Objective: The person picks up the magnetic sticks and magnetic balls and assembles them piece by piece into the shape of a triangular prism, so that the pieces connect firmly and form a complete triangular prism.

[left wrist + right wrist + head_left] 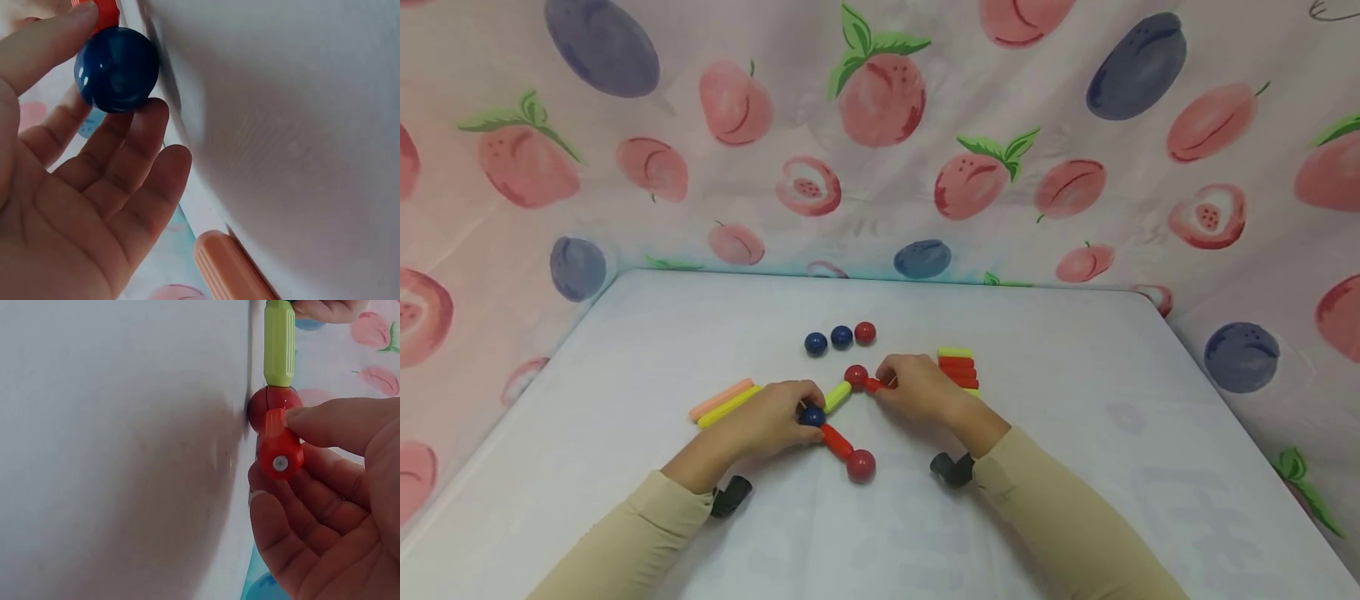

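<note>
Near the middle of the table, my left hand [775,418] grips a blue ball [117,70], with its thumb against the end of a red rod [837,442]. That rod slants down to a red ball [861,466]. A yellow-green rod [279,344] joins the blue ball to a second red ball [855,377]. Between thumb and fingers, my right hand [921,388] pinches another red rod [272,428], one end touching this second ball. Its free end shows a silver disc in the right wrist view.
Two blue balls [829,340] and a red ball [865,333] line up farther back. Orange [721,400] and yellow [728,407] rods lie beside the left hand. Several short red rods [957,373] and yellow-green rods [955,352] lie stacked beyond the right hand. Fruit-print cloth [880,233] borders the table.
</note>
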A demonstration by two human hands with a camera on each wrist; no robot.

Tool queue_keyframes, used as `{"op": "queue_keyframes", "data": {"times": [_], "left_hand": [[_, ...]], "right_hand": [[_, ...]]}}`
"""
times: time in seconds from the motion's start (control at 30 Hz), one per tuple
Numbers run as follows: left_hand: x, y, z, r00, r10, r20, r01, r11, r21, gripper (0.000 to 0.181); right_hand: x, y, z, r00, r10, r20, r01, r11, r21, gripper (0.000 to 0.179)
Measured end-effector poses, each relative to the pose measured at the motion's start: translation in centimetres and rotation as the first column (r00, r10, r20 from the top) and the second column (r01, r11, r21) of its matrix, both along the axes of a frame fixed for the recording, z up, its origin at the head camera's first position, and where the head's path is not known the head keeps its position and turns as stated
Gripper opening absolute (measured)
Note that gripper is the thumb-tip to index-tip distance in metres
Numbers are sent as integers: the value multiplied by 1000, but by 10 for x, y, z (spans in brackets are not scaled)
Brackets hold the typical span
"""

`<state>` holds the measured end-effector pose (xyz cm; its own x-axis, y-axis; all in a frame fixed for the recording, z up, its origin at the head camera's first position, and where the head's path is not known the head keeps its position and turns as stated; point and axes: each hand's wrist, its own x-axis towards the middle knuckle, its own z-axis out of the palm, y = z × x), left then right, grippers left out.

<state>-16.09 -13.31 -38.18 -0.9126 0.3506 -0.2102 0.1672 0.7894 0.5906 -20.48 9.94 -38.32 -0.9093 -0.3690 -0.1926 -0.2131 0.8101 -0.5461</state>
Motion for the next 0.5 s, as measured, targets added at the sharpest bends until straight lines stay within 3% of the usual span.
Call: {"op": "queue_keyframes", "data": {"times": [0.5], "left_hand": [[0, 8, -4, 997, 64, -39, -65, 997, -38, 31]], "right_hand": [[9, 4, 2, 999, 7, 47, -1, 992, -123, 23]]}}
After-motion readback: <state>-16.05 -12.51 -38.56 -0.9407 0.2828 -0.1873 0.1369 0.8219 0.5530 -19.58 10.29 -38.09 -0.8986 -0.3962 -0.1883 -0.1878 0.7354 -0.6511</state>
